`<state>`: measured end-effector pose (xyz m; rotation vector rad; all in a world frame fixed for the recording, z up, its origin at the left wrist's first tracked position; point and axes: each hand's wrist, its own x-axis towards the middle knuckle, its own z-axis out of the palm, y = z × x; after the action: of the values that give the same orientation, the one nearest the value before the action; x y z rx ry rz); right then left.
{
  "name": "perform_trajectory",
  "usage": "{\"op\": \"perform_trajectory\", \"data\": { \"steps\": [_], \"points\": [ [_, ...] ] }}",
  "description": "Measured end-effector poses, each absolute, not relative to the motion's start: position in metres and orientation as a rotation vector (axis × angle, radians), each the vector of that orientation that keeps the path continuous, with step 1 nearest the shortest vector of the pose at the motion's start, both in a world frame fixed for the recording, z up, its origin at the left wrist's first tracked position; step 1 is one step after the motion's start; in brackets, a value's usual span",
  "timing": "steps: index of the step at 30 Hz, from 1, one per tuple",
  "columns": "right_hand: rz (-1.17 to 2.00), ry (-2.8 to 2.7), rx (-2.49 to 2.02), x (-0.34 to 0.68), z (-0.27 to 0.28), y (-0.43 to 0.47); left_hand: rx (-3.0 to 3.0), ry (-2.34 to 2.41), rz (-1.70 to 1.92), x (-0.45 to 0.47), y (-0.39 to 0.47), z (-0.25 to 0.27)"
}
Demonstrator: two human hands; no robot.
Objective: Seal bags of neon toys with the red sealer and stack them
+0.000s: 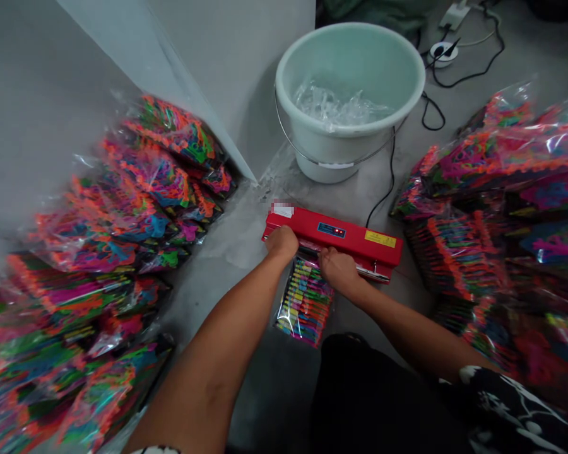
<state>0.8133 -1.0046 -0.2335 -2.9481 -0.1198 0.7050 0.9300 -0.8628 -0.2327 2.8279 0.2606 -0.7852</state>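
A red bag sealer (307,224) lies on the floor ahead of me, two red lights lit on its blue panel. In front of it lies a clear plastic bag (305,302) packed with rows of brightly coloured sticks, its top edge at the sealer's front slot. My left hand (283,241) is closed at the bag's upper left corner, against the sealer's front; its fingertips are partly hidden. At the upper right corner, my right hand (337,268) pinches the bag with curled fingers.
Behind the sealer stands a pale bucket (350,148) with crumpled clear plastic inside. Filled colourful bags are piled at the left (118,208) and at the right (502,176). A black cable (392,183) runs back from the sealer past the bucket toward a power strip (454,16). A white panel (208,69) rises at the left.
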Motion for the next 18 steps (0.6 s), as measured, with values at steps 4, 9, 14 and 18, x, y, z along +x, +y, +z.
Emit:
{"op": "perform_trajectory", "data": {
  "steps": [4, 9, 14, 18],
  "points": [
    [0.720, -0.111, -2.945, 0.814, -0.235, -1.004, 2.900, 0.200, -0.872, 0.932, -0.863, -0.227],
    [0.692, -0.151, -2.963, 0.813, -0.239, -1.004, 2.910, 0.220, -0.899, 0.933, -0.863, -0.223],
    [0.677, -0.157, -2.973, 0.813, -0.241, -1.005, 2.914, 0.201, -0.903, 0.932, -0.866, -0.220],
    [0.688, -0.146, -2.957, 0.814, -0.241, -1.004, 2.909, 0.179, -0.888, 0.931, -0.865, -0.220]
  ]
}}
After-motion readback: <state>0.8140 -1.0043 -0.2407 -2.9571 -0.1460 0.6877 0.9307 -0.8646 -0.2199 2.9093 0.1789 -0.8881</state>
